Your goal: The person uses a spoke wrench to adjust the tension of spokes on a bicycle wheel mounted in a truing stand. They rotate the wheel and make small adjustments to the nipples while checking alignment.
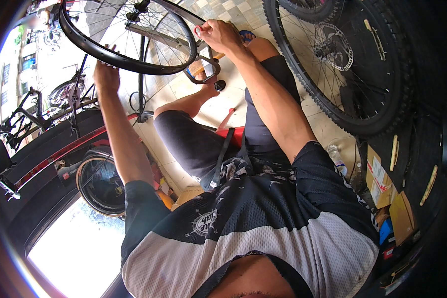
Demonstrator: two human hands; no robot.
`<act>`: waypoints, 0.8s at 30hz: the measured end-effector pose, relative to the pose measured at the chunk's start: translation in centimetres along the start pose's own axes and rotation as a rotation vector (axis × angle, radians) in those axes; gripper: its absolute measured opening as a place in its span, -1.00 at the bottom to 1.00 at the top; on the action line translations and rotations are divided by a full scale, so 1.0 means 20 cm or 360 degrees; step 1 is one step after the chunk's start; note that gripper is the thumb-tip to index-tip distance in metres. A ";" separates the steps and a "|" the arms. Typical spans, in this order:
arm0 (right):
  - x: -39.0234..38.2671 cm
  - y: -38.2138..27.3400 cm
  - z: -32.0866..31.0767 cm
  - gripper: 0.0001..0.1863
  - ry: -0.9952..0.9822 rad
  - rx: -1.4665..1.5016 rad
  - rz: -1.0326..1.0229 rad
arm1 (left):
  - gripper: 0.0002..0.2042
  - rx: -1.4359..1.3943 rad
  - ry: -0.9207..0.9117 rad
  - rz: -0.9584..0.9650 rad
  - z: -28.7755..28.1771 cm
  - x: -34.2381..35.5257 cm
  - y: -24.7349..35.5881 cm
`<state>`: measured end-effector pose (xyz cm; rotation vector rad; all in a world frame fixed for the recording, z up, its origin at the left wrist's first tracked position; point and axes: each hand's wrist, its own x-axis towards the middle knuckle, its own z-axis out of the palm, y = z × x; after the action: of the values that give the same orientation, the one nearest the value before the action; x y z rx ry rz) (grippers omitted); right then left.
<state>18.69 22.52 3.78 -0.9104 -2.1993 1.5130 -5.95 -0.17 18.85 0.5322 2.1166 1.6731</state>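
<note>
Up at the truing stand's (pixel 203 69) top, the bare spoked wheel (pixel 129 35) sits mounted. Left hand (pixel 106 74) presses flat against the rim's lower edge, fingers open; right hand (pixel 221 35) is clenched, apparently on a small red-handled tool. Truing seems underway; next calls for a slow rim turn.

Single head-worn fisheye view, steeply downward, close over the person's torso.

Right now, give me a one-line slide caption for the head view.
Seated person steadies a bare bicycle rim with the left hand while the right hand grips a small tool at its stand.
</note>
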 end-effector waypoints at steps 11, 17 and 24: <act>0.00 0.00 0.00 -0.68 -0.0020 -0.0005 0.0026 | -0.58 -0.0422 -0.0287 -0.0820 0.36 -0.43 -0.45; 0.00 0.01 0.01 -0.68 0.0026 -0.0012 -0.0022 | -0.47 -0.0363 -0.0330 -0.0722 0.29 -0.40 -0.31; 0.00 0.01 0.01 -0.69 0.0007 0.0018 -0.0004 | -0.61 -0.0489 -0.0317 -0.0474 0.13 -0.28 -0.14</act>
<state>18.66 22.40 3.54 -0.9067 -2.1857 1.5194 0.04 -1.53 15.91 0.2621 1.6646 1.6533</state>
